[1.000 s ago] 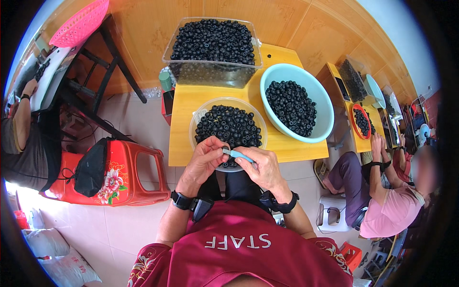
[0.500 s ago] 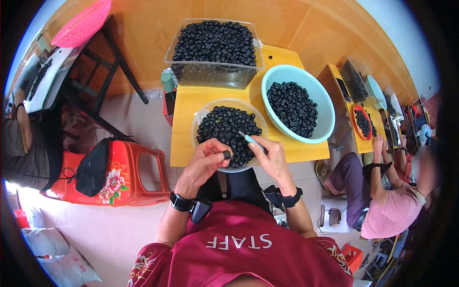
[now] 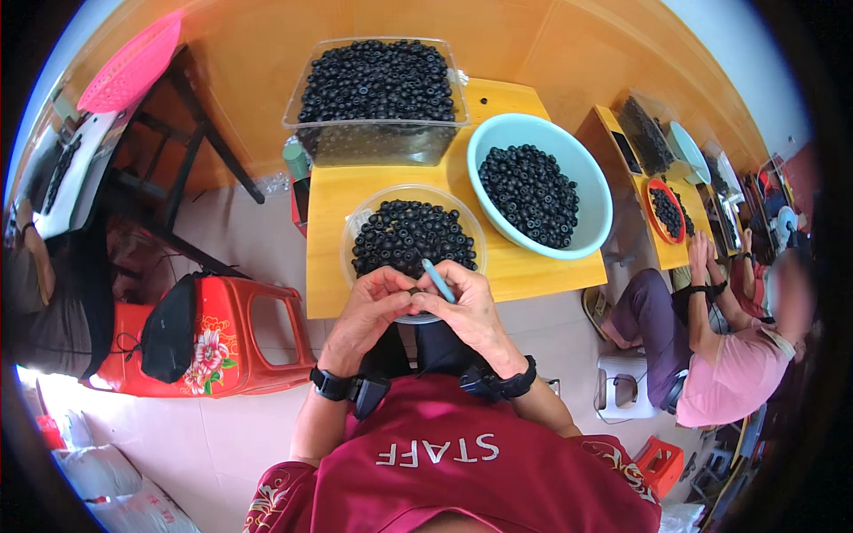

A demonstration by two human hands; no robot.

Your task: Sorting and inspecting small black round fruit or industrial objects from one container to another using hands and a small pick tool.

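In front of me my left hand (image 3: 371, 311) is closed in a pinch on a small dark round piece (image 3: 414, 291), mostly covered by the fingertips. My right hand (image 3: 469, 313) grips a slim tool with a light-blue handle (image 3: 437, 279). Its working end is hidden among the fingers. Fingertips of both hands meet at the piece, just over the near rim of a clear round bowl (image 3: 481, 233). That bowl holds many black ring-shaped pieces (image 3: 404, 233), each with a hole through it.
On the yellow table (image 3: 542, 282) stand a clear box (image 3: 373, 147) heaped with black rings and a light-blue basin (image 3: 597, 213) of them. At left is a red stool (image 3: 235, 342) with a black bag (image 3: 169, 324). Other people (image 3: 737, 355) sit at tables on both sides.
My right hand has come in to the left and met my left hand at the dark piece. The tool's tip has swung out of sight. The view has shifted slightly.
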